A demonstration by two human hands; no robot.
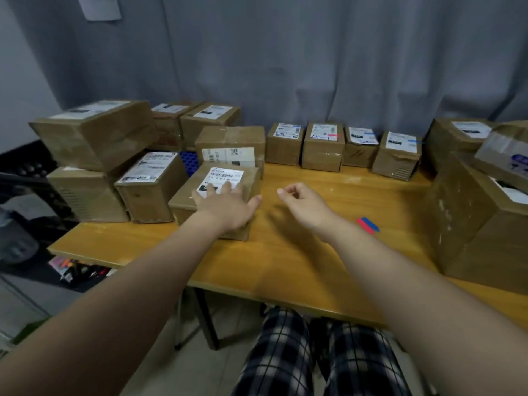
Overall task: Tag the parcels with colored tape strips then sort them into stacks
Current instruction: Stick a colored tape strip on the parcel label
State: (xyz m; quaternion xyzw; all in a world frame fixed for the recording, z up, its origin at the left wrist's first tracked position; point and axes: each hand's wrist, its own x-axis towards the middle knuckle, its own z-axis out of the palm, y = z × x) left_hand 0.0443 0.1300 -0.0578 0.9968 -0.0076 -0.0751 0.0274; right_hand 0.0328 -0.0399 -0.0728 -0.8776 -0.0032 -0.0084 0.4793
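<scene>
My left hand point(227, 202) lies flat on top of a brown parcel point(185, 201) with a white label, at the middle left of the wooden table point(285, 252); fingers spread, thumb at its right edge. My right hand point(303, 202) hovers just right of that parcel with loosely curled fingers and holds nothing. A red and a blue tape strip point(368, 224) lie on the table to the right. Several small parcels point(323, 145) along the back edge carry blue or red tape on their labels.
Untagged brown parcels point(94, 132) are piled at the left, two high. Larger boxes point(480, 224) crowd the right side. A grey curtain hangs behind. The table's front edge is near my checked-trousered legs; clutter lies on the floor at the left.
</scene>
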